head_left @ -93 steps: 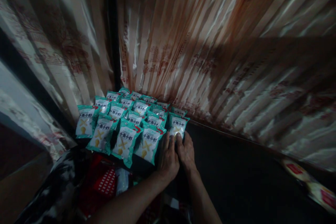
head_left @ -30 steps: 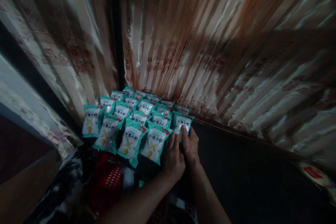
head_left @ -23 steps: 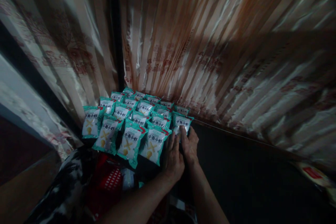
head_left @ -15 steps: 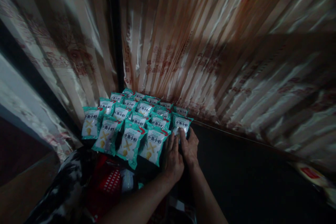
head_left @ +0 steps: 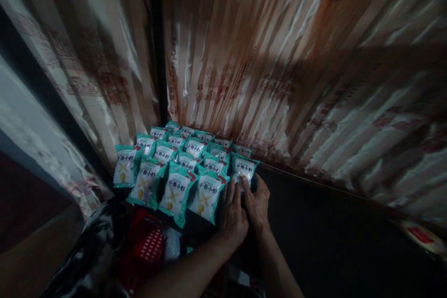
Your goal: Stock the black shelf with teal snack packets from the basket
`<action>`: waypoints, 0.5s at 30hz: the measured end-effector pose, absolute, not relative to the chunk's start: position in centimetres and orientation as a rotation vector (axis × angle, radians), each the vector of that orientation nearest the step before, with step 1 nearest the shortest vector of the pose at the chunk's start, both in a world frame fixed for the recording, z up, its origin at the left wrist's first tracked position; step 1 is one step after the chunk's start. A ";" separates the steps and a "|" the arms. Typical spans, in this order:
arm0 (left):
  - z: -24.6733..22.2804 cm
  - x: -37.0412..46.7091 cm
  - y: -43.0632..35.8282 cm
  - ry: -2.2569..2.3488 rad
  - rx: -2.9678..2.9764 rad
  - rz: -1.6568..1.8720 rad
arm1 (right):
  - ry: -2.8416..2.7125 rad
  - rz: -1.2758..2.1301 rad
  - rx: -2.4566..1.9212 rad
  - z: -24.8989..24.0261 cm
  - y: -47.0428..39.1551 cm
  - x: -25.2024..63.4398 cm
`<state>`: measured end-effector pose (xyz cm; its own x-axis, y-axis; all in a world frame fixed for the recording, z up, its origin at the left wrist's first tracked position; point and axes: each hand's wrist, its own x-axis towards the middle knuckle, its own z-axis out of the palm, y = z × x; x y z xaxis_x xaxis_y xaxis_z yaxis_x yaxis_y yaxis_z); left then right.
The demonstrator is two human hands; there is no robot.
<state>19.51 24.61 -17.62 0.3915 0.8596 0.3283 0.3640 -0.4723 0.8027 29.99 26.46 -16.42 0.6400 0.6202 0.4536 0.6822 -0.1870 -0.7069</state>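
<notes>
Several teal-and-white snack packets stand in rows on a dark surface [head_left: 314,223], leaning on one another. At the right end of the rows is one packet [head_left: 244,167] with both hands at its lower part. My right hand [head_left: 257,198] has its thumb against the packet's front and its fingers around the right side. My left hand [head_left: 234,214] reaches to the packet's lower left edge, beside the front-row packet [head_left: 206,195]. Its fingers are stretched out and close to each other.
Pale pleated curtains with reddish print [head_left: 223,79] hang behind and to the left, with a dark post [head_left: 159,46] at the corner. A red package [head_left: 152,242] lies below the rows. A yellowish package [head_left: 421,237] sits at the far right.
The view has shifted slightly, so the packets and hands appear a little lower and further right. Both hands remain at the same packet.
</notes>
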 end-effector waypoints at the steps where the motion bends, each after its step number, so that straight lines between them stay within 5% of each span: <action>1: -17.6 19.5 24.6 1.041 2.039 1.020 | -1.018 -0.064 -1.898 -16.3 26.2 29.9; 15: -15.4 18.0 23.0 0.760 2.245 1.199 | -0.883 0.072 -1.930 -14.2 19.8 27.1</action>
